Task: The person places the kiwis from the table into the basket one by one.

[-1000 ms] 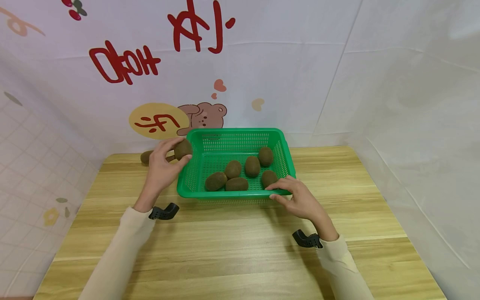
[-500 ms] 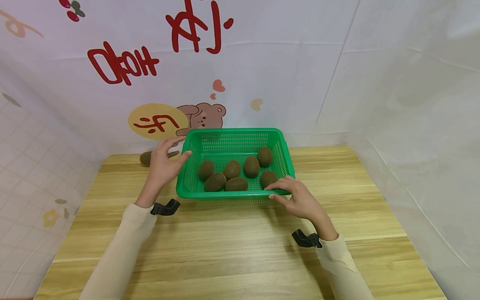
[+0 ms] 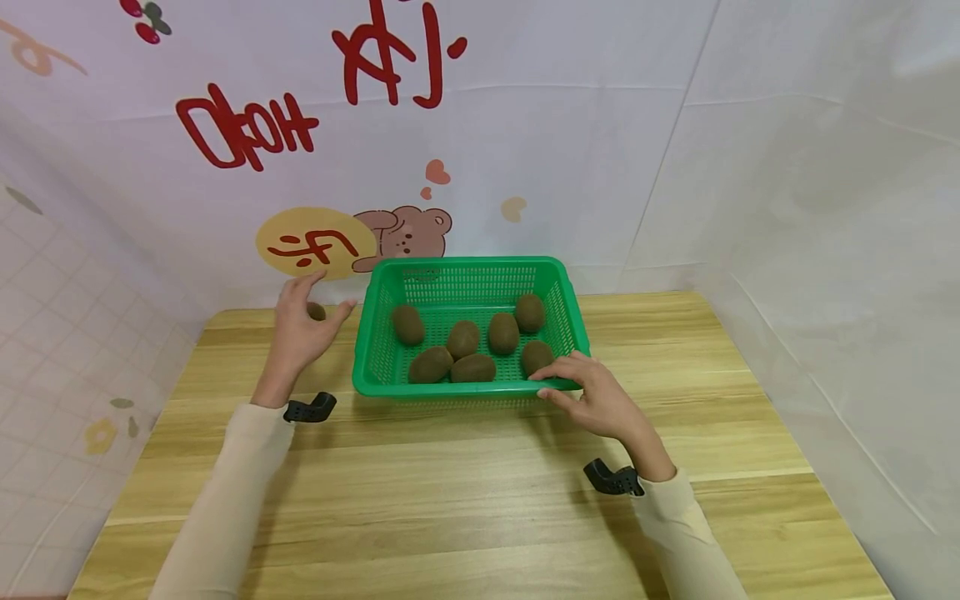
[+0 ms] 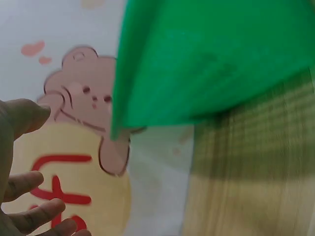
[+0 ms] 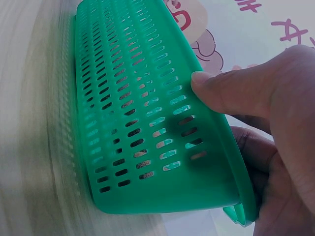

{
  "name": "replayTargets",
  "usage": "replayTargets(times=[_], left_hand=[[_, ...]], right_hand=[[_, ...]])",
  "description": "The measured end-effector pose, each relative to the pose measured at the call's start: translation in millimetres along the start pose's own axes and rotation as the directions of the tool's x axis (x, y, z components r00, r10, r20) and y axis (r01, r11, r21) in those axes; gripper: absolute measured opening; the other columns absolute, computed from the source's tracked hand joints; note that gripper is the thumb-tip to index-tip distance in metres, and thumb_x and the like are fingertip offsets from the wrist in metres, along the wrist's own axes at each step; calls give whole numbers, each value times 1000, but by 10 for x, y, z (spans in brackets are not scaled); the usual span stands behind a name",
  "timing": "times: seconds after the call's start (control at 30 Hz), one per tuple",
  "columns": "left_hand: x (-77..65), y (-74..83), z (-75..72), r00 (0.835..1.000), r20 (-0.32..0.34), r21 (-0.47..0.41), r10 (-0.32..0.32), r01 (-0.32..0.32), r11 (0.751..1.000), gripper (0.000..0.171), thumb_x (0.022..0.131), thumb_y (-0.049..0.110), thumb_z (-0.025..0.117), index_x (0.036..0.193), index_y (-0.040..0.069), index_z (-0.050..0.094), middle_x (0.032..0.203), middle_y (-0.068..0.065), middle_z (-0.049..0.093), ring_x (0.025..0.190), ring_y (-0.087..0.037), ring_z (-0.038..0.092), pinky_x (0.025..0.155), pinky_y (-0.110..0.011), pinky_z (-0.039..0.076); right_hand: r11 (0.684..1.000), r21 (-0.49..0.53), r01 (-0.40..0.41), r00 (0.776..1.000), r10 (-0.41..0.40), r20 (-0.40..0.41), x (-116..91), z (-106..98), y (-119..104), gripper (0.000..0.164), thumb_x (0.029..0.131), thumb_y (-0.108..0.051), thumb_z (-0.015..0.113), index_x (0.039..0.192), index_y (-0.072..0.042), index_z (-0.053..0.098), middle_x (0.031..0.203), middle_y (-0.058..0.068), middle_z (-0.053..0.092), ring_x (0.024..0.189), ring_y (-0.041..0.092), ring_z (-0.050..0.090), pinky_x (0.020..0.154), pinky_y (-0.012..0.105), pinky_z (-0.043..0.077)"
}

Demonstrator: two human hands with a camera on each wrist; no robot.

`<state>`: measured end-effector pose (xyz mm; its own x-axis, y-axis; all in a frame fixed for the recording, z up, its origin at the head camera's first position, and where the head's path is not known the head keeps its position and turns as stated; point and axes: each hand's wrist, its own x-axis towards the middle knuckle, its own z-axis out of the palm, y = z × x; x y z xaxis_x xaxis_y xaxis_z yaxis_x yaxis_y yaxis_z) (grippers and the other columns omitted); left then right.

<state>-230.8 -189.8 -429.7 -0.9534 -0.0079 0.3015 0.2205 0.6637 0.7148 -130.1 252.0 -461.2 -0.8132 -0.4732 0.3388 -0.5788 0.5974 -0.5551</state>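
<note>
A green plastic basket (image 3: 465,389) stands on the wooden table, with several brown kiwis inside; one kiwi (image 3: 407,325) lies at its left end. My left hand (image 3: 300,329) is to the left of the basket, thumb and fingers spread and holding nothing. Between them, farther back on the table, a loose kiwi (image 3: 316,311) shows, partly covered by the hand. At the basket's front right corner my right hand (image 3: 592,400) grips the rim. The right wrist view has its thumb (image 5: 236,93) against the outer wall and the other fingers behind the rim.
A white printed cloth (image 3: 570,167) hangs behind the table, close to the basket's back edge. More pale cloth (image 3: 810,250) stands along the right side, and a checked one (image 3: 67,333) on the left. The tabletop (image 3: 450,500) has a light wood grain.
My left hand held a kiwi over the basket's left rim, let go of it inside, then moved left toward the loose kiwi. The released kiwi shifted slightly. My right hand stayed on the rim.
</note>
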Motion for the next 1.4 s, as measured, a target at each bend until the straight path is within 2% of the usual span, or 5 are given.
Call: replayTargets(times=[0.2,0.5,0.73,0.97,1.4], left_hand=[[20,-204,-44,998,12,30,-65,65,997,78,94,35,74,157,4,38,154,-28,34,143,-48,30,114,-72,30],[56,-492,-46,994,23,86,-109,107,991,87,95,45,71,160,3,31,159,-29,27,146,-50,24,114,-73,30],[61,-728,-27,989,58,129,-135,126,984,87,95,35,71,161,0,26,159,-33,23,145,-55,23,114,-74,29],[111,-895,18,980,98,178,-173,154,972,86,97,39,69,161,2,27,161,-35,19,146,-57,20,114,-75,28],[105,-1125,115,978,39,143,-205,197,970,63,102,22,62,156,2,39,149,-36,32,135,-57,37,111,-70,36]], right_hand=[[1000,-2,-2,1000,2,-8,-6,-2,7,22,92,-18,78,114,-24,78,97,-13,70,89,11,54,78,31,45],[1000,1,-5,1000,5,-7,-1,-12,-4,22,92,-19,78,113,-24,78,97,-12,70,89,10,53,78,31,45],[1000,-1,10,1000,-10,-3,8,-2,14,22,93,-18,78,114,-24,78,98,-12,71,88,11,54,77,30,45],[1000,2,9,1000,-9,-5,2,2,23,22,93,-18,78,114,-25,78,98,-13,71,88,11,54,76,30,44],[1000,0,5,1000,-5,1,-2,4,14,21,93,-19,77,114,-24,78,98,-13,72,86,10,52,75,30,43]])
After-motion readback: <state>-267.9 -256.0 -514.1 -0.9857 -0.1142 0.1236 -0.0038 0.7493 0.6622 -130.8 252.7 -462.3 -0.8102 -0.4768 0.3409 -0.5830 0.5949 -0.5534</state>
